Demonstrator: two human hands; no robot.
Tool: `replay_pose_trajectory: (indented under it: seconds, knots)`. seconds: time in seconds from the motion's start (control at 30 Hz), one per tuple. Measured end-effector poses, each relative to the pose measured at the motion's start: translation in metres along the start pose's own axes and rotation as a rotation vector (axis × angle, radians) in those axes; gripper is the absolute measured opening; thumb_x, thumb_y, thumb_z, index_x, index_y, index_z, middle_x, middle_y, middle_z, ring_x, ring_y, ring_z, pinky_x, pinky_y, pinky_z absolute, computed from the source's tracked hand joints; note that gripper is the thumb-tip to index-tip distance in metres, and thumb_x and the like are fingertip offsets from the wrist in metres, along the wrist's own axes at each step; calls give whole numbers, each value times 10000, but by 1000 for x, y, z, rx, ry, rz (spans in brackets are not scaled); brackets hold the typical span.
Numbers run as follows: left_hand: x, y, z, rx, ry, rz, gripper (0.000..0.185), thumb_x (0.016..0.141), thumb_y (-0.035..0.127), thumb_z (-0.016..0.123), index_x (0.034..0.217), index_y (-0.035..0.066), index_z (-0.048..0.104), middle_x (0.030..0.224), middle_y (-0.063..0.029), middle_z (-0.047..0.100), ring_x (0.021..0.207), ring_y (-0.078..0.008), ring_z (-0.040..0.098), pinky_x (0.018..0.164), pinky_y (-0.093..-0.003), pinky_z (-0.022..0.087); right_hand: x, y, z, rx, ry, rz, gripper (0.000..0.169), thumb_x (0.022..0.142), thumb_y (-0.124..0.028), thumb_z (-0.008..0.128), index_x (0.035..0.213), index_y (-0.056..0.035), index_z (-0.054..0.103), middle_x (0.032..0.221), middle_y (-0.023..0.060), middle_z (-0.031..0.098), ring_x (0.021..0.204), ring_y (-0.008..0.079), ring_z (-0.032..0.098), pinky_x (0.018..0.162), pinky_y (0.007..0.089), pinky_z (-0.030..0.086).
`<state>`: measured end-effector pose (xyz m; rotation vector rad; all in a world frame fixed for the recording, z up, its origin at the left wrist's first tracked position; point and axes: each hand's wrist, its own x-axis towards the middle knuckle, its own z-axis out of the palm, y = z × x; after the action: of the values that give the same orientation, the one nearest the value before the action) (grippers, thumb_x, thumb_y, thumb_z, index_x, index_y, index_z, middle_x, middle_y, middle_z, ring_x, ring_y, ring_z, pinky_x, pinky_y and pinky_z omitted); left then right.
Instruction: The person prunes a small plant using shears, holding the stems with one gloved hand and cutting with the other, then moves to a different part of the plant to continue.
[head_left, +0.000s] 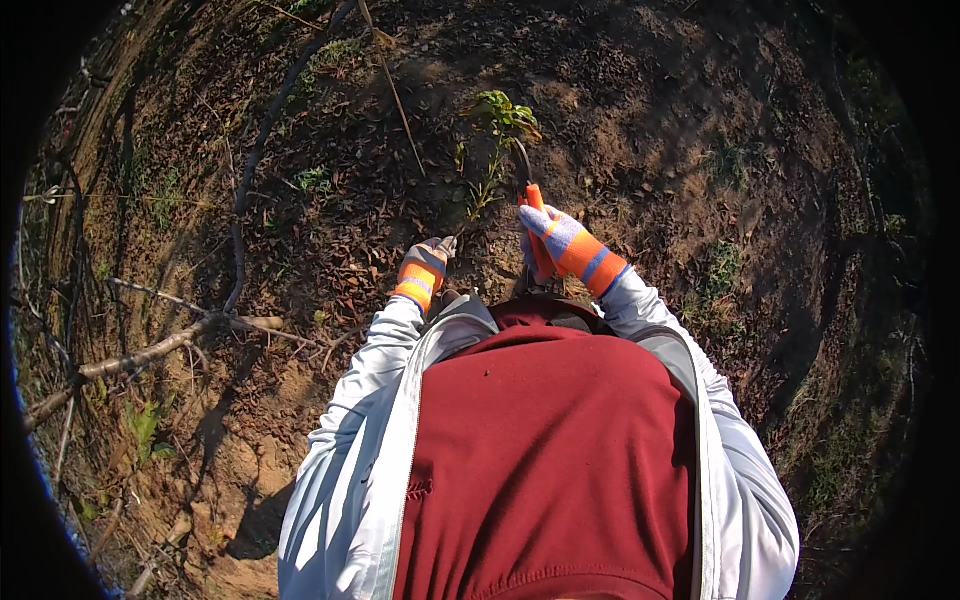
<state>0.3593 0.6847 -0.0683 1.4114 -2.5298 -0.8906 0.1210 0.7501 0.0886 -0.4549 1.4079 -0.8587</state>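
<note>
My left hand (424, 271), in an orange, grey and white knit glove, is closed on the lower end of a leafy plant stem (491, 176). The stem leans up and to the right and carries green leaves (504, 114) at its top. My right hand (571, 244), in a matching glove, grips the orange handles of pruning shears (535, 198). The shears point away from me, and their dark curved blade (523, 157) is just right of the stem. Whether the blade touches the stem I cannot tell. Part of the lower handle is hidden by my fingers.
A forked dead branch (161, 349) lies at the left, with a long thin limb (244, 180) running up from it. A dry stalk (397, 97) hangs at the top. Leaf litter (345, 255) covers sloping soil, with small weeds (313, 178) and bare dirt (255, 457) at lower left.
</note>
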Motion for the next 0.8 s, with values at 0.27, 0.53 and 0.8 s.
replay_pose_trajectory:
  seconds: [0.27, 0.53, 0.8]
  knots:
    - [-10, 35, -24, -593, -44, -395, 373, 834, 400, 559, 891, 42, 647, 773, -109, 652, 692, -237, 589, 673, -325, 434, 19, 13, -24, -216, 172, -25, 323, 839, -365, 599, 944, -80, 488, 631, 1, 506, 468, 104, 474, 422, 250, 395]
    - [-8, 29, -11, -550, -104, -475, 262, 828, 285, 581, 934, 59, 661, 787, -62, 650, 687, -182, 552, 677, -304, 432, 32, 15, -37, -580, 318, -69, 590, 767, -489, 619, 1064, 11, 517, 812, 131, 607, 738, 245, 601, 656, 332, 458]
    - [-15, 27, -8, -477, -66, -384, 229, 871, 203, 528, 938, 10, 632, 808, -88, 663, 681, -200, 607, 629, -325, 453, 31, 12, -36, -666, 314, -157, 515, 790, -446, 614, 1012, 9, 520, 740, 106, 585, 650, 228, 595, 587, 322, 464]
